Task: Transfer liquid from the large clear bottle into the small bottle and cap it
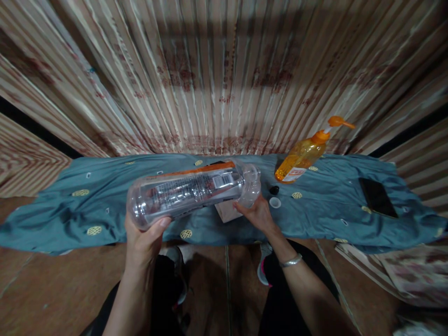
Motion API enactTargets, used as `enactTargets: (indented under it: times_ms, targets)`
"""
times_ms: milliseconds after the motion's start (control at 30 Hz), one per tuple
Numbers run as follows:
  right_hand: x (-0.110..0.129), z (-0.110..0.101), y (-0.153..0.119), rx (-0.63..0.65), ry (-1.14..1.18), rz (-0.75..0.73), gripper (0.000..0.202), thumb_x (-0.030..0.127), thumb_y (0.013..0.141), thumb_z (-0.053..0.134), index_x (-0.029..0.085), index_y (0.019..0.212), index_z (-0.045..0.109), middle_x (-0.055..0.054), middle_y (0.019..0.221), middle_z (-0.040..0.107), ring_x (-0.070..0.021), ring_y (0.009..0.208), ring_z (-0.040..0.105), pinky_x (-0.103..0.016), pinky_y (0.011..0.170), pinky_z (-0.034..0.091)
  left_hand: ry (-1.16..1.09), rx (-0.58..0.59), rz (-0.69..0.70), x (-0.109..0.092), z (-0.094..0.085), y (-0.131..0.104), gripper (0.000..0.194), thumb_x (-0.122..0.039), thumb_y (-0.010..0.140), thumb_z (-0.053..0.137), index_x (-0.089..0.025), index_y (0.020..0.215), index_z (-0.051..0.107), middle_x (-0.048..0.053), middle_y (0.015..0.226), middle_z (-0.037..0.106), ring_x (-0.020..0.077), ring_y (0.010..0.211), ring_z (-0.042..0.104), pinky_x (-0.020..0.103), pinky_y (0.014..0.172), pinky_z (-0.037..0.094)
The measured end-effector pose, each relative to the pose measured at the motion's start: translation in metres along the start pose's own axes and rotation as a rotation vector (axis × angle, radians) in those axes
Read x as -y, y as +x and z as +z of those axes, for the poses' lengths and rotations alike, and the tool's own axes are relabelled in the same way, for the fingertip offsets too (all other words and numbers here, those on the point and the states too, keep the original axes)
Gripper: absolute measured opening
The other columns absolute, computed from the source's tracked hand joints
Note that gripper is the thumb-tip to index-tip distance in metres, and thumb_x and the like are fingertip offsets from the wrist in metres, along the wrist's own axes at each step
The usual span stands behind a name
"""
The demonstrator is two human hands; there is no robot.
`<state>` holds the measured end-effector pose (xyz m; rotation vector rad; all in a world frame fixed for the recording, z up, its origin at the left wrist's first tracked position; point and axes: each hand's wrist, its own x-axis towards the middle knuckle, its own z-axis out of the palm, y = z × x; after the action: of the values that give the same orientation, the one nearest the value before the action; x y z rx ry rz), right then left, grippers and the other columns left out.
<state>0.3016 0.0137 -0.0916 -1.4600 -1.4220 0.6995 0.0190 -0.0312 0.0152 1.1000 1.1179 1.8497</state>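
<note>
A large clear plastic bottle [189, 189] with a printed label and an orange strip lies nearly level in the air, its mouth end to the right. My left hand [145, 238] is closed around its base. At the mouth end, my right hand [257, 212] grips a small clear container [250, 192], which meets or overlaps the bottle's mouth; I cannot tell whether they are joined. Below the bottle sits a pale flat box [227, 212], partly covered by it. A small black cap [274, 190] and a white round cap [275, 202] rest beside my right hand.
A blue patterned cloth [325, 210] covers the low bench. An orange pump bottle [301, 156] stands on it at the right back, with a dark phone [378, 197] farther right. Pleated curtains [210, 84] hang behind the bench. My feet are on the tiled floor.
</note>
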Motion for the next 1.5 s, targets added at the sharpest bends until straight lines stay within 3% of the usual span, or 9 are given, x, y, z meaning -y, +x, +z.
enactTargets:
  times_ms: [133,500,900,1100,1233,1500]
  targets:
    - [0.001,-0.001,0.001,0.010,-0.030,0.000,0.072,0.050,0.075,0.088,0.018,0.135,0.065,-0.020,0.115,0.086,-0.0483,0.107,0.084,-0.072,0.098,0.070,0.008,-0.001,0.011,0.002,-0.002,0.000,0.069,-0.039,0.053,0.104,-0.027,0.116,0.078,0.011,0.121,0.081,0.0329,0.108,0.078,0.042,0.092,0.066]
    - [0.000,0.001,0.001,0.005,0.007,-0.001,0.075,0.046,0.074,0.088,0.017,0.139,0.064,-0.020,0.114,0.086,-0.0490,0.104,0.085,-0.074,0.097,0.070,0.010,-0.004,0.007,0.001,0.004,0.005,0.079,-0.049,0.051,0.104,-0.028,0.122,0.076,0.012,0.116,0.081,0.0360,0.101,0.079,0.050,0.090,0.067]
    - [0.000,0.002,0.001,0.001,0.032,-0.031,0.071,0.044,0.075,0.088,0.018,0.137,0.065,-0.018,0.115,0.086,-0.0459,0.104,0.085,-0.071,0.097,0.070,-0.013,0.015,-0.058,0.002,-0.001,0.012,0.082,-0.043,0.048,0.106,-0.027,0.123,0.078,0.013,0.116,0.082,0.0360,0.100,0.080,0.049,0.088,0.068]
    - [0.003,0.002,0.001,0.014,0.005,-0.007,0.081,0.045,0.075,0.087,0.015,0.146,0.060,-0.019,0.122,0.085,-0.0460,0.113,0.084,-0.071,0.103,0.068,-0.020,0.006,-0.033,0.003,0.000,0.012,0.078,-0.044,0.052,0.104,-0.026,0.124,0.078,0.014,0.116,0.082,0.0372,0.104,0.081,0.049,0.091,0.069]
    - [0.000,0.003,0.000,0.005,-0.002,-0.040,0.082,0.046,0.078,0.087,0.014,0.148,0.060,-0.021,0.124,0.084,-0.0455,0.111,0.085,-0.068,0.099,0.071,-0.015,-0.001,-0.038,0.004,-0.001,0.012,0.082,-0.044,0.052,0.104,-0.026,0.127,0.077,0.014,0.119,0.082,0.0365,0.102,0.081,0.047,0.088,0.069]
    - [-0.006,0.002,-0.001,0.034,-0.062,-0.048,0.082,0.050,0.080,0.086,0.008,0.147,0.062,-0.027,0.130,0.082,-0.0489,0.119,0.082,-0.069,0.105,0.068,-0.044,0.011,-0.073,0.003,-0.002,0.011,0.082,-0.042,0.051,0.104,-0.025,0.127,0.079,0.012,0.119,0.082,0.0300,0.091,0.081,0.040,0.080,0.070]
